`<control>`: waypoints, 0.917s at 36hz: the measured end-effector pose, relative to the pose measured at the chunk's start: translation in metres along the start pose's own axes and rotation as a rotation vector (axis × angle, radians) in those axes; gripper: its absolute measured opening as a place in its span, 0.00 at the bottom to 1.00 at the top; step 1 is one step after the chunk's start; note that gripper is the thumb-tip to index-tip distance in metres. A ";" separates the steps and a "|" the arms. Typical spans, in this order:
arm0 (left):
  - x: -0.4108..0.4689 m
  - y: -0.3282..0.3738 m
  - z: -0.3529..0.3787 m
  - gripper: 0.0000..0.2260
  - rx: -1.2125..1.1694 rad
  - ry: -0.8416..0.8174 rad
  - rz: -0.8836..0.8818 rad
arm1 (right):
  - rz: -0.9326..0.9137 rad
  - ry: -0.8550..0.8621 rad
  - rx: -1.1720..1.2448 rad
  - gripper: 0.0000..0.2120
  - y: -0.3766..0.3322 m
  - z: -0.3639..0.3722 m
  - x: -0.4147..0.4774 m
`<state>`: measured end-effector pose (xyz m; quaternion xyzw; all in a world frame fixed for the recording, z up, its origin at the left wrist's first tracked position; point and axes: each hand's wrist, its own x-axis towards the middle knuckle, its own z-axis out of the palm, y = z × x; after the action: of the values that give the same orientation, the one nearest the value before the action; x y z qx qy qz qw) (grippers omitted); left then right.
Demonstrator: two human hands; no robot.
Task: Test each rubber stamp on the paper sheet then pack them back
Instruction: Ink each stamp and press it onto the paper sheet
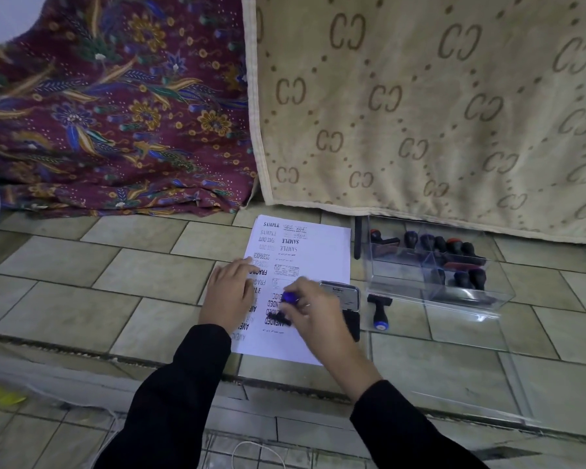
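Shows a paper sheet [322, 252] flat on the tiled floor [122, 265], printed with rows of impressions: SAMPLE, EXPRESS, FRAGILE, AMENDED. Left hand [230, 292] flat on the sheet's left edge, fingers straight and pressing it down. Right hand [318, 314] over the sheet's lower part, fingers curled round a rubber stamp [286, 304] with a blue-capped handle; stamp tilted, black base at or just above the paper, contact not clear. Open ink pad [344, 296] at the sheet's lower right edge, just beside the right hand. Second stamp [379, 311] lying on its side on the floor, between ink pad and clear plastic box [471, 304]. Remaining stamps [454, 247] inside the box's compartments, some upright, some leaning. Beige patterned blanket [420, 113] and maroon floral cloth [115, 113] hanging behind.
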<state>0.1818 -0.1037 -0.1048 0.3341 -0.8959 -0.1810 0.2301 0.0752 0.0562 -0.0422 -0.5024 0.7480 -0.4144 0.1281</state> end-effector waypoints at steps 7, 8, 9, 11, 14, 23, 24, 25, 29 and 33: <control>0.000 0.001 0.000 0.12 -0.001 -0.014 -0.009 | 0.026 0.252 0.040 0.08 0.015 -0.056 0.005; 0.000 0.001 0.000 0.12 -0.003 -0.014 -0.009 | 0.016 0.244 0.030 0.08 0.018 -0.061 0.003; 0.000 0.001 0.000 0.12 -0.006 -0.013 -0.011 | 0.008 0.232 0.016 0.08 0.021 -0.064 0.000; 0.000 0.001 0.000 0.13 -0.008 -0.008 -0.014 | 0.006 0.204 -0.025 0.08 0.028 -0.067 -0.006; 0.000 0.000 0.000 0.13 -0.002 -0.009 -0.017 | 0.012 0.190 -0.052 0.07 0.037 -0.066 -0.015; 0.001 0.000 0.001 0.13 -0.002 -0.013 -0.013 | -0.026 0.123 -0.082 0.08 0.046 -0.059 -0.027; 0.001 -0.001 0.001 0.13 -0.002 -0.012 -0.012 | -0.026 0.115 -0.091 0.08 0.046 -0.058 -0.028; 0.000 -0.001 0.001 0.13 -0.001 -0.011 -0.011 | -0.026 0.109 -0.100 0.08 0.046 -0.057 -0.028; 0.000 0.000 0.000 0.13 -0.005 -0.008 -0.013 | -0.034 0.087 -0.144 0.07 0.044 -0.054 -0.028; 0.000 0.001 0.000 0.13 -0.004 -0.011 -0.021 | -0.055 0.057 -0.221 0.07 0.041 -0.050 -0.033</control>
<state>0.1810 -0.1029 -0.1046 0.3421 -0.8932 -0.1869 0.2239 0.0331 0.1153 -0.0489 -0.5218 0.7783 -0.3470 0.0394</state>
